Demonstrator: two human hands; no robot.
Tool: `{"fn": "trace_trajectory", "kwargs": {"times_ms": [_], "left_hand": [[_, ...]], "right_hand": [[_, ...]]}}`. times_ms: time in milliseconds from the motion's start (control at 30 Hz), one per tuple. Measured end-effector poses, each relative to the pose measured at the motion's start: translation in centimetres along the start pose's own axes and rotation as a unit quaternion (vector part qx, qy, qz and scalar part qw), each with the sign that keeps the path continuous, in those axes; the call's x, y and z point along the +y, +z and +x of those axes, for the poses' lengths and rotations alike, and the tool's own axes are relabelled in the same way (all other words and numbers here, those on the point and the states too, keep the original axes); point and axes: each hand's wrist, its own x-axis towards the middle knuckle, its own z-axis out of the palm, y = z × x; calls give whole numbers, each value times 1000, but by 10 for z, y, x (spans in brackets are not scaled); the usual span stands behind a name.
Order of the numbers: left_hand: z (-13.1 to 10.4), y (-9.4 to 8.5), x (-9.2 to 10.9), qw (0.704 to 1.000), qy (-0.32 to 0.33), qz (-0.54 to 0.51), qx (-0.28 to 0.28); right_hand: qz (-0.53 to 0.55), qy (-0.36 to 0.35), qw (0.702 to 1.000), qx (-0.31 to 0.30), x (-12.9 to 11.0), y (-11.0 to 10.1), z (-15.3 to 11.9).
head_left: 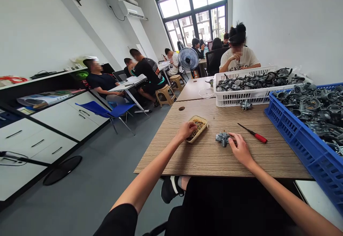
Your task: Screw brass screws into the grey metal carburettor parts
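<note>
My left hand reaches into a small cream tray of brass-coloured parts; its fingers are bent together at the pile, and what they hold, if anything, is too small to name. A grey metal carburetor-like part lies on the wooden table. Against its right side rest the fingertips of my right hand, fingers somewhat spread, not wrapped round it. Right of that hand is a screwdriver with a red handle and a dark shaft.
A white basket and a blue crate, both full of metal parts, stand at the back and right. One similar part lies before the white basket. Across the table sits a person; others sit farther off near a fan.
</note>
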Motion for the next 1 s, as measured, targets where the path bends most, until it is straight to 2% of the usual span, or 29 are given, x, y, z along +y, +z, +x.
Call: {"fn": "trace_trajectory", "kwargs": {"times_ms": [300, 733, 1000], "left_hand": [[2, 1, 2, 1000, -12, -4, 17], [5, -5, 12, 993, 46, 104, -20], [3, -3, 10, 995, 30, 95, -23]], "right_hand": [[6, 10, 1000, -6, -2, -1, 0], [8, 3, 1000, -5, -4, 0, -1], [6, 4, 1000, -3, -4, 0, -1]]}}
